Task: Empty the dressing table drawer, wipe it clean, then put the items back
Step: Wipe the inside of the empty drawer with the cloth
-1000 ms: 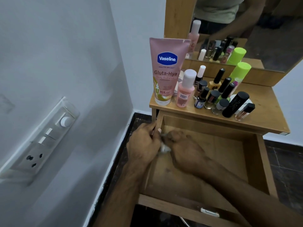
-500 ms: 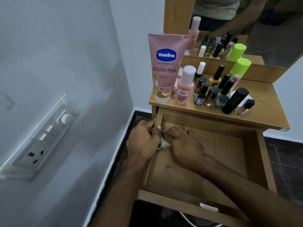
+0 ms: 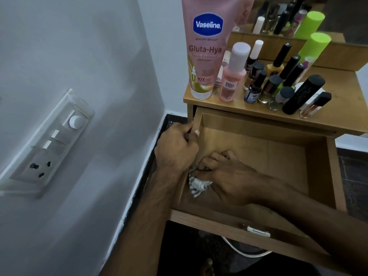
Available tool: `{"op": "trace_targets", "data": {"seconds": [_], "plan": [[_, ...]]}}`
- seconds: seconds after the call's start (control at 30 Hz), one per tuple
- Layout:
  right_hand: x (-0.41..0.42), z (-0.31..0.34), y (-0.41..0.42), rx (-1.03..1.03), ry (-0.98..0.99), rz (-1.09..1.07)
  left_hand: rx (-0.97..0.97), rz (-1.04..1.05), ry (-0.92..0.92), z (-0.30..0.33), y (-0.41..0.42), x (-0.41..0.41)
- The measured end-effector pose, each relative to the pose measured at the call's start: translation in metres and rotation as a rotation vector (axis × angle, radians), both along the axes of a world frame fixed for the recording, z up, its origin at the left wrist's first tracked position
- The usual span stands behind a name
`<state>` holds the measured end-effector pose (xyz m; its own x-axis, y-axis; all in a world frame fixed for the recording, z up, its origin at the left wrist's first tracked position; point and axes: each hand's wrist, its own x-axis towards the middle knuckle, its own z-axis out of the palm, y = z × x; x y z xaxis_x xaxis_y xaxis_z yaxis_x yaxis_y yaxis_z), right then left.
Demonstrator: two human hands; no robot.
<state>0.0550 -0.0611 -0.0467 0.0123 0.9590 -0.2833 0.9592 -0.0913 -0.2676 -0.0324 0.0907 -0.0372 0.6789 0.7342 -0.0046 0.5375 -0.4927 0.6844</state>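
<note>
The wooden drawer (image 3: pixel 278 148) is pulled out and holds nothing but my right hand and a cloth. My left hand (image 3: pixel 176 148) grips the drawer's left wall near the back corner. My right hand (image 3: pixel 227 176) presses a crumpled white-grey cloth (image 3: pixel 196 184) onto the drawer floor near the left wall. On the table top (image 3: pixel 342 108) stand a pink Vaseline tube (image 3: pixel 205 54), a small pink bottle (image 3: pixel 233 76), several nail polish bottles (image 3: pixel 264 84), a black tube (image 3: pixel 302 94) and a green-capped bottle (image 3: pixel 316 44).
A white wall with a switch and socket panel (image 3: pixel 49 148) is close on the left. A mirror (image 3: pixel 298 14) stands behind the bottles. The drawer front has a metal handle (image 3: pixel 256 231). Dark floor lies below, and a foot (image 3: pixel 207 267) shows under the drawer.
My right hand has slid the cloth from the drawer's back left corner toward the front along the left wall. The left hand stays on the drawer wall. The view has moved closer.
</note>
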Motion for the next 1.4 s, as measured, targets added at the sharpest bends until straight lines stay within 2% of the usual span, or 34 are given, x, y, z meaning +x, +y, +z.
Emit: {"op": "trace_targets", "data": {"seconds": [0.17, 0.53, 0.8, 1.1, 1.23, 1.4], "plan": [[-0.015, 0.004, -0.001, -0.033, 0.116, 0.130, 0.030, 0.003, -0.015, -0.002, -0.002, 0.001], [-0.006, 0.012, 0.000, -0.241, 0.116, 0.155, 0.162, -0.022, 0.019, 0.000, -0.007, 0.002], [-0.022, -0.007, -0.004, -0.093, 0.275, 0.015, 0.173, -0.020, 0.000, 0.001, -0.008, 0.000], [0.003, 0.004, -0.034, -0.254, 0.269, 0.018, 0.222, -0.043, 0.022, 0.000, -0.010, 0.001], [-0.011, -0.002, -0.023, -0.166, 0.353, -0.057, 0.246, -0.031, 0.016, 0.002, -0.012, 0.002], [-0.024, -0.009, -0.001, -0.125, 0.387, -0.051, 0.224, -0.021, 0.003, 0.001, -0.014, 0.001]]}}
